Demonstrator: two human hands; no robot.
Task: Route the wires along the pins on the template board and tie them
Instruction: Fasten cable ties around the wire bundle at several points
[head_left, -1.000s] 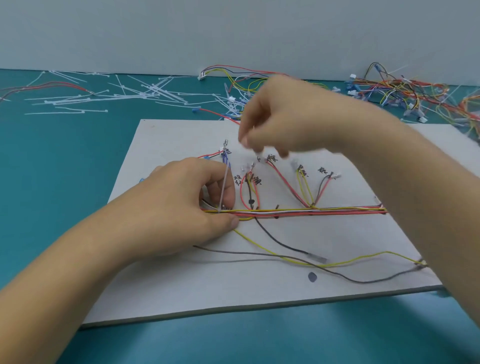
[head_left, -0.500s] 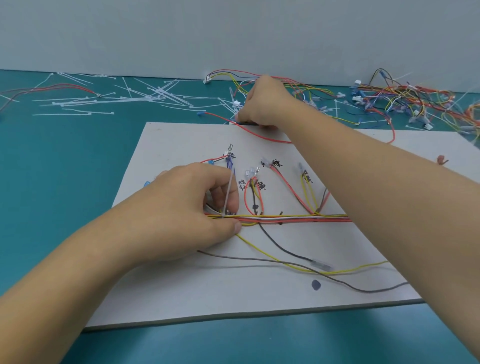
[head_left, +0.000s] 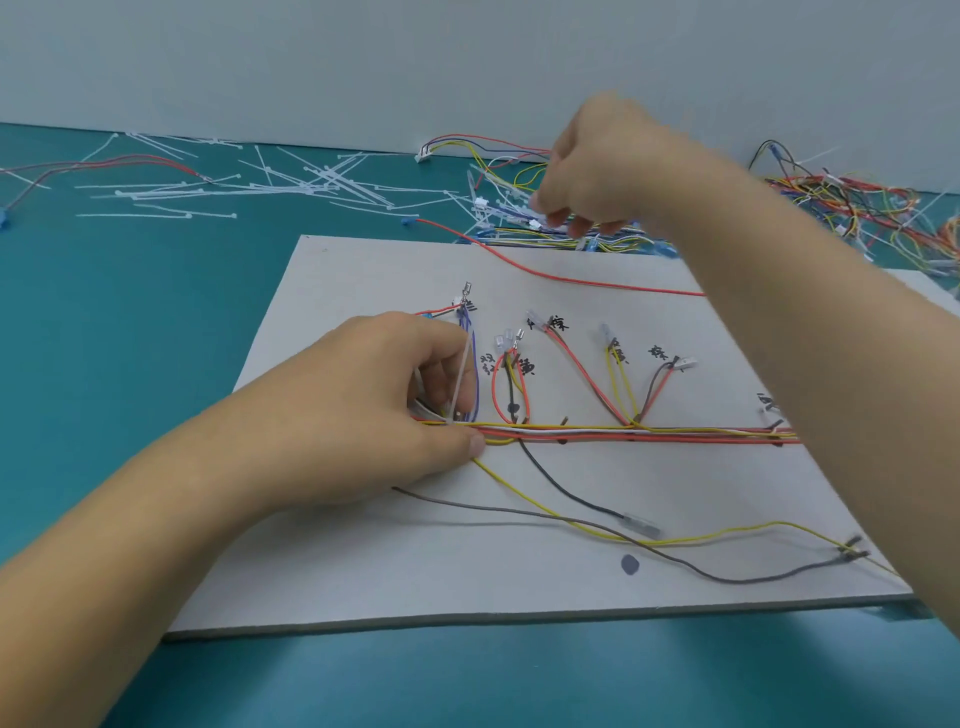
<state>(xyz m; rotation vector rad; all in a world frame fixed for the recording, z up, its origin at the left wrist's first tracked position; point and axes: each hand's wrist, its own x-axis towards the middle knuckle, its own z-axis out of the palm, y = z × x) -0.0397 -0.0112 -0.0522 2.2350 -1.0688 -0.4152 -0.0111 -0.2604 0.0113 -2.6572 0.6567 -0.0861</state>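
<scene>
Left hand (head_left: 395, 410) is down on the template board (head_left: 363, 571), fingers curled, thumb tip pressed onto the left end of the wire bundle (head_left: 623, 434), gripping it there. A pale cable tie (head_left: 460, 382) stands up from the bundle right beside those curled fingers, leaning slightly. The bundle itself, red, yellow and white strands, runs straight across the middle of the board towards the right edge, passing small dark pins (head_left: 564, 420). Branches rise from it to connectors next to handwritten labels (head_left: 558, 323). Below the bundle, a yellow wire (head_left: 727, 532), a grey wire (head_left: 519, 512) and a black wire (head_left: 561, 488) trail loose across the near half of the board. Over at the far edge, the right hand (head_left: 597, 166) hangs above a heap of loose wires (head_left: 857, 208), fingers curled downward. It is blurred, and I cannot tell whether it has hold of anything. A single red wire (head_left: 571, 275) lies across the board's far part, running under the right forearm. Scattered white cable ties (head_left: 311, 179) lie on the teal worktop (head_left: 130, 364) beyond the board's left corner, well apart from both hands.
</scene>
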